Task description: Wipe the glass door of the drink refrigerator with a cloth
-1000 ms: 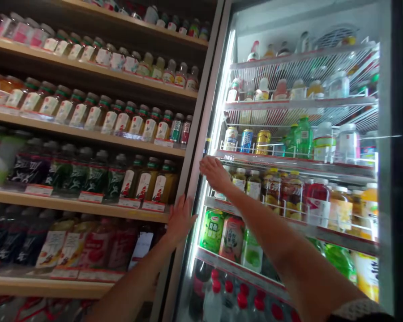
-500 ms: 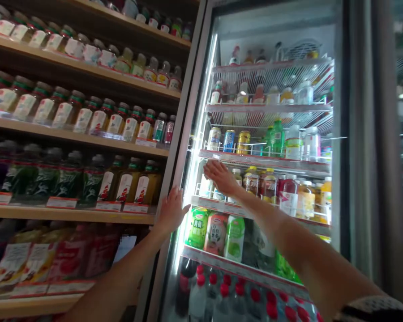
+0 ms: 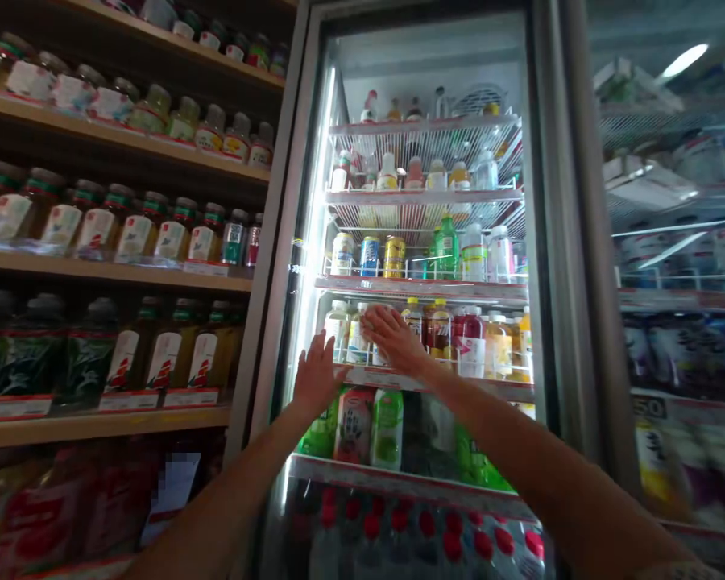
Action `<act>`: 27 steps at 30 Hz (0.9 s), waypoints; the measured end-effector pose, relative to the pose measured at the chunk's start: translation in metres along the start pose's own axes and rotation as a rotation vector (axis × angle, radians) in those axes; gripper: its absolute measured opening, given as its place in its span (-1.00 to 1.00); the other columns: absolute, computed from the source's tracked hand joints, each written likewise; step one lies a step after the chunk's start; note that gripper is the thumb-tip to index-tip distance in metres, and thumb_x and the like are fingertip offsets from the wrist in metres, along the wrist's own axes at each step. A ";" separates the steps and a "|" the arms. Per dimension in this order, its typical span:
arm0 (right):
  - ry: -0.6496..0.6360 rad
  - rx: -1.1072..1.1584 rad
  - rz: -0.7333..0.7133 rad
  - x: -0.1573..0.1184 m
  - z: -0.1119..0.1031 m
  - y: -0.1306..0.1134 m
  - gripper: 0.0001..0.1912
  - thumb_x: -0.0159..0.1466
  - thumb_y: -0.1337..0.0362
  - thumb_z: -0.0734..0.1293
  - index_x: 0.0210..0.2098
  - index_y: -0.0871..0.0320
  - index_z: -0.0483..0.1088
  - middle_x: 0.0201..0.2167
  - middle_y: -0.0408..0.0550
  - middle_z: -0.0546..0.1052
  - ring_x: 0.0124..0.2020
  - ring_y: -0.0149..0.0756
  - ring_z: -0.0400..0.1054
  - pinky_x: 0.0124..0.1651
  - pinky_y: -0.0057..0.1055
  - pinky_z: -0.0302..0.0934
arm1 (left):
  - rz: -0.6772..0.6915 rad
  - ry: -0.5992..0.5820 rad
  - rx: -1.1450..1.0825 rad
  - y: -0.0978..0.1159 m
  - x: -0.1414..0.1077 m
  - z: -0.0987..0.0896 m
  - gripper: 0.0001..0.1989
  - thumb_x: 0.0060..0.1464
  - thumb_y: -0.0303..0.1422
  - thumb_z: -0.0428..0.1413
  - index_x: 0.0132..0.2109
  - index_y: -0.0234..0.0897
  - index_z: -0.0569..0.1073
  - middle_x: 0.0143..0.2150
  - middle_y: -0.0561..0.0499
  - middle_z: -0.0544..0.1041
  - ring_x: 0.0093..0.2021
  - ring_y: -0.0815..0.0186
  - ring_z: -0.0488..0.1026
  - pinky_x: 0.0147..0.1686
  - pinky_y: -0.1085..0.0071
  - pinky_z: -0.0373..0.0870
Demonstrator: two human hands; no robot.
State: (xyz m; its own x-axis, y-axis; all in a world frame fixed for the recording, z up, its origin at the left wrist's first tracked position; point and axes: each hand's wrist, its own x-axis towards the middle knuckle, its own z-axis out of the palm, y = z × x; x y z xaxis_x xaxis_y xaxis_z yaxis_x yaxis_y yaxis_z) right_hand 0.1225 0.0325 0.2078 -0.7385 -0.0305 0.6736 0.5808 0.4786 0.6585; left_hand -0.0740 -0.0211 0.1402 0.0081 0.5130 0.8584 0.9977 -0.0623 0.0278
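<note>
Both my arms reach forward to a lit drinks fridge (image 3: 302, 185) with a glass door. My left hand (image 3: 318, 372) is raised with fingers spread, in front of the fridge's left side, holding nothing. To its right, my right hand (image 3: 392, 338) is stretched out flat and holds nothing either. It covers part of a row of bottles, beside a white-labelled bottle (image 3: 358, 333) and a yellow-capped bottle (image 3: 440, 330). Whether either hand touches the glass I cannot tell. Below them stand a green carton-like bottle (image 3: 387, 429) and a reddish one (image 3: 354, 425).
Wooden shelves (image 3: 126, 423) with rows of bottled drinks stand at the left. Red-capped bottles (image 3: 426, 532) fill the fridge bottom. Cans (image 3: 394, 256) and a green bottle (image 3: 445, 248) sit on a middle rack. Another glass-fronted cooler (image 3: 682, 322) is at the right.
The view has swung to the right, so the fridge sits further left and more of the right cooler shows. Relative to the fridge, both hands have shifted slightly right, still outstretched.
</note>
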 end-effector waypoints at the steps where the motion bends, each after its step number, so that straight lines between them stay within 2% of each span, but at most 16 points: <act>1: -0.020 0.010 -0.057 -0.008 0.001 -0.004 -0.51 0.25 0.36 0.18 0.18 0.08 0.16 0.27 -0.04 0.11 0.34 -0.18 -0.26 0.30 -0.04 -0.20 | 0.008 0.010 -0.003 0.002 0.001 0.000 -0.41 0.11 -0.19 -0.03 0.22 -0.42 0.11 0.32 -0.28 0.03 0.31 0.06 -0.03 0.18 0.04 0.08; 3: -0.041 0.014 -0.105 -0.016 -0.002 -0.002 -0.52 0.26 0.36 0.18 0.17 0.05 0.17 0.27 -0.06 0.13 0.33 -0.21 -0.22 0.30 -0.06 -0.18 | 0.020 0.028 -0.003 0.006 0.003 0.001 -0.40 0.11 -0.20 -0.02 0.23 -0.40 0.11 0.32 -0.27 0.03 0.31 0.06 -0.04 0.18 0.06 0.07; 4: -0.032 0.004 -0.072 -0.015 -0.005 0.004 -0.52 0.26 0.36 0.18 0.17 0.05 0.17 0.27 -0.06 0.13 0.33 -0.21 -0.22 0.30 -0.05 -0.18 | 0.021 0.030 -0.003 0.008 0.004 0.001 -0.40 0.10 -0.21 -0.02 0.23 -0.39 0.10 0.32 -0.26 0.02 0.31 0.07 -0.04 0.19 0.07 0.06; 7: 0.049 -0.047 0.168 -0.007 -0.015 0.027 -0.52 0.26 0.38 0.16 0.18 0.10 0.16 0.28 0.01 0.10 0.34 -0.16 -0.26 0.29 0.01 -0.22 | 0.023 0.018 -0.017 0.014 0.005 0.000 -0.38 0.10 -0.21 -0.02 0.25 -0.37 0.08 0.33 -0.23 -0.02 0.32 0.08 -0.08 0.21 0.08 0.01; 9: 0.085 -0.065 0.251 -0.008 -0.017 0.032 -0.53 0.26 0.38 0.15 0.17 0.12 0.18 0.28 0.03 0.09 0.34 -0.14 -0.29 0.29 0.01 -0.23 | 0.021 0.006 -0.031 0.020 0.005 0.000 -0.38 0.11 -0.21 -0.02 0.26 -0.37 0.05 0.34 -0.22 -0.04 0.33 0.08 -0.10 0.22 0.06 -0.01; 14: 0.050 -0.041 0.097 -0.049 -0.007 0.003 -0.51 0.23 0.39 0.18 0.16 0.12 0.19 0.26 -0.02 0.15 0.34 -0.16 -0.28 0.29 -0.04 -0.18 | 0.041 0.005 -0.019 0.034 0.003 0.001 -0.37 0.11 -0.23 -0.02 0.27 -0.42 0.05 0.34 -0.22 -0.07 0.33 0.07 -0.12 0.22 0.04 -0.02; 16: 0.022 -0.040 0.033 -0.062 -0.008 0.000 -0.50 0.22 0.38 0.19 0.17 0.09 0.19 0.25 -0.04 0.16 0.34 -0.18 -0.25 0.30 -0.04 -0.18 | 0.067 0.012 -0.007 0.038 0.006 0.001 -0.37 0.11 -0.23 -0.02 0.27 -0.40 0.06 0.34 -0.20 -0.06 0.33 0.08 -0.13 0.23 0.04 -0.04; 18: 0.027 -0.067 0.077 -0.064 -0.015 0.009 -0.49 0.23 0.39 0.18 0.18 0.09 0.17 0.26 -0.03 0.15 0.33 -0.17 -0.22 0.30 -0.03 -0.18 | 0.087 0.024 0.002 0.043 0.010 0.003 -0.37 0.11 -0.23 -0.02 0.27 -0.38 0.06 0.34 -0.18 -0.06 0.33 0.09 -0.14 0.24 0.05 -0.06; 22: 0.122 -0.122 0.366 -0.054 -0.030 0.037 -0.52 0.26 0.39 0.12 0.18 0.15 0.17 0.27 0.04 0.10 0.33 -0.13 -0.23 0.29 0.00 -0.17 | 0.113 0.056 -0.020 0.056 0.019 0.009 -0.36 0.12 -0.21 -0.03 0.29 -0.35 0.02 0.35 -0.18 -0.08 0.34 0.07 -0.20 0.24 0.02 -0.09; 24: 0.128 -0.113 0.379 -0.059 -0.030 0.037 -0.53 0.26 0.38 0.11 0.17 0.17 0.18 0.28 0.05 0.09 0.34 -0.14 -0.28 0.30 -0.02 -0.19 | 0.098 0.061 -0.039 0.062 0.021 0.013 -0.33 0.11 -0.18 -0.03 0.29 -0.35 -0.01 0.35 -0.19 -0.12 0.34 0.05 -0.24 0.24 0.00 -0.10; 27: 0.095 -0.104 0.261 -0.083 -0.022 0.021 -0.51 0.25 0.38 0.14 0.18 0.16 0.17 0.27 0.02 0.12 0.34 -0.15 -0.31 0.30 -0.03 -0.19 | 0.081 0.064 -0.055 0.066 0.020 0.018 -0.30 0.11 -0.14 -0.03 0.30 -0.34 -0.04 0.36 -0.18 -0.16 0.35 0.05 -0.29 0.24 -0.01 -0.12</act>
State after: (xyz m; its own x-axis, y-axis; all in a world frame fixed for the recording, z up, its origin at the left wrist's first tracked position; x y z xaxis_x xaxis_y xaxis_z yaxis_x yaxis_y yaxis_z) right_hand 0.2034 0.0251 0.1731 -0.5271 -0.0027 0.8498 0.7825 0.3884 0.4866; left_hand -0.0072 0.0010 0.1502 0.0823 0.4485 0.8900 0.9888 -0.1486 -0.0165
